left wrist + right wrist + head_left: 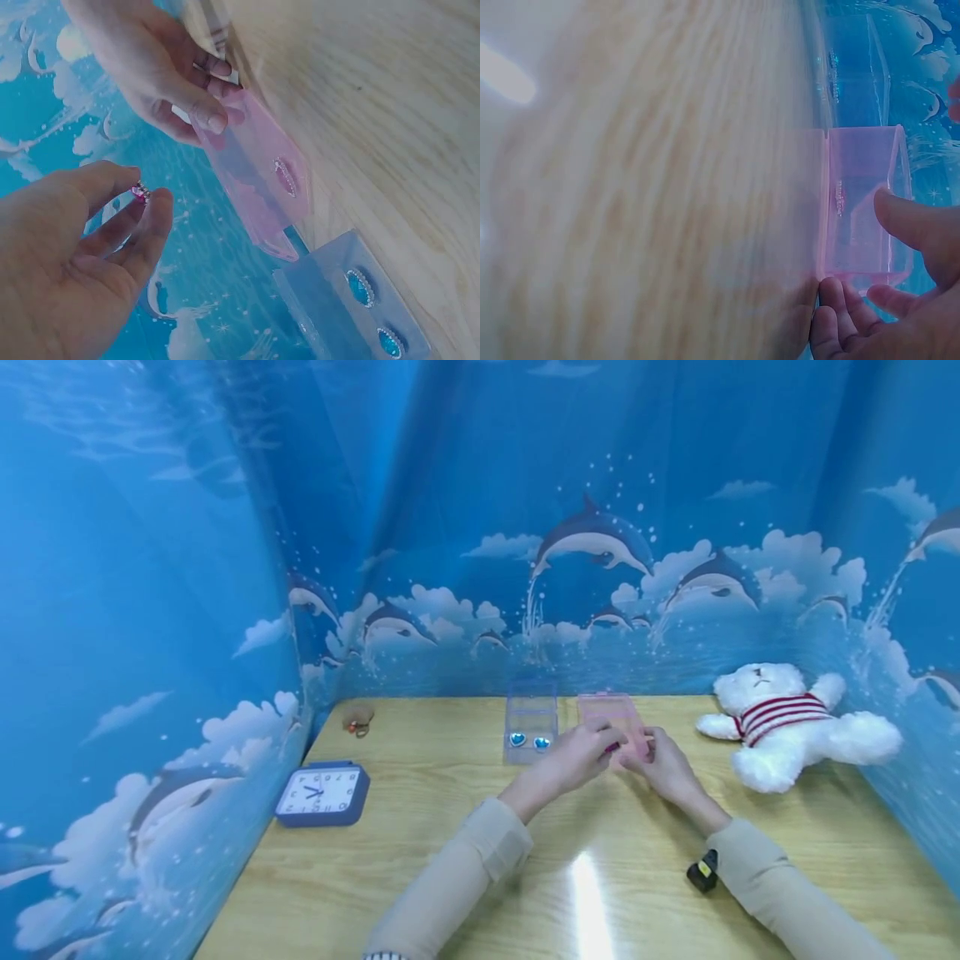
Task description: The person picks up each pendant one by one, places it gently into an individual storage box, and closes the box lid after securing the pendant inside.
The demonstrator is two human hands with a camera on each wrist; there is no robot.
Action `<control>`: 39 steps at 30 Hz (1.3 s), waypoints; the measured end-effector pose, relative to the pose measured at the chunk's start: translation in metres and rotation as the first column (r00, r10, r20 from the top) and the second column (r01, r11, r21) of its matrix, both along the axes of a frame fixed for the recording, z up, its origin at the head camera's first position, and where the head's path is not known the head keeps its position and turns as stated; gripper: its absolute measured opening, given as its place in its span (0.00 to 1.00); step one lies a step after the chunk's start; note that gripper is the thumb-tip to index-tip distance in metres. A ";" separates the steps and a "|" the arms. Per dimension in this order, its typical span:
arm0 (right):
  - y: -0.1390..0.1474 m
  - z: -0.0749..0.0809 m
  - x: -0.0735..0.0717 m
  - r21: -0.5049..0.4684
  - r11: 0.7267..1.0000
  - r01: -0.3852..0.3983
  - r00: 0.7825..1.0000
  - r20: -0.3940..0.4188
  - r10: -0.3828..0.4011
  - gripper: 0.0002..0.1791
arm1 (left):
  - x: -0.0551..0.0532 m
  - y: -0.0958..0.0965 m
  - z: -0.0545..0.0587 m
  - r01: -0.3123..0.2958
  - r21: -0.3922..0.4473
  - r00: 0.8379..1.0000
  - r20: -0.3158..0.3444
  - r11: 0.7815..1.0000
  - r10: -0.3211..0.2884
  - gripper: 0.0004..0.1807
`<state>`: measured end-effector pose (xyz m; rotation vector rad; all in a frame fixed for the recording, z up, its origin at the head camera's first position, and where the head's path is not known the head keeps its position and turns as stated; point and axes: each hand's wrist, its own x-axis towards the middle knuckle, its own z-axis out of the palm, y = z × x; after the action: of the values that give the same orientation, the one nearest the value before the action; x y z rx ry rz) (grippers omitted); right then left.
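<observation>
My left hand pinches a small pink jewel edged with silver beads between thumb and fingertips, apart from the boxes. A clear pink plastic box lies open on the table. Its right side is held by my right hand, thumb over the wall and fingers around the outside. Inside the pink box is one pink jewel with a beaded rim. Left of it stands a clear bluish box, also open, holding two blue jewels, one at its left and one at its right.
A white teddy bear in a striped shirt lies at the right. At the left edge is a blue clock, with a small brown item behind it. A black object sits by the right sleeve. Dolphin-printed curtains surround the table.
</observation>
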<state>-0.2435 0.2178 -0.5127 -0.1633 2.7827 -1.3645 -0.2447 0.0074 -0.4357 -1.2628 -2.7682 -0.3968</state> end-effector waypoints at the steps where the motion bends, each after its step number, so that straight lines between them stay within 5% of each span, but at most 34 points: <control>1: 0.000 0.000 0.000 -0.004 1.000 -0.001 1.000 0.002 0.001 0.42 | -0.003 0.001 0.001 -0.017 0.008 1.000 0.019 1.000 0.017 0.16; 6: -0.002 0.003 0.001 -0.011 1.000 -0.001 1.000 -0.002 0.001 0.42 | -0.015 0.006 0.001 -0.070 0.025 0.992 0.105 0.997 0.067 0.21; 13: -0.004 0.003 -0.001 -0.009 1.000 -0.001 1.000 -0.021 0.001 0.41 | -0.032 0.017 -0.010 0.022 0.102 1.000 0.012 0.995 -0.023 0.16; 17: -0.003 0.003 -0.002 0.004 1.000 0.004 1.000 -0.020 -0.003 0.40 | -0.039 0.023 -0.014 0.035 0.143 0.999 0.026 0.989 -0.039 0.13; 25: -0.003 0.001 -0.002 0.013 1.000 0.010 0.999 -0.038 -0.010 0.37 | -0.044 0.030 -0.018 -0.119 -0.049 0.993 0.003 0.992 0.120 0.18; 39: -0.003 0.000 -0.001 -0.019 1.000 0.015 0.999 -0.030 -0.016 0.37 | -0.050 0.043 -0.025 -0.128 -0.109 0.985 0.101 0.986 0.139 0.09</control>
<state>-0.2442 0.2145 -0.5125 -0.1646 2.8021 -1.4044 -0.2943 0.0500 -0.4607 -1.0971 -2.9785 -0.3263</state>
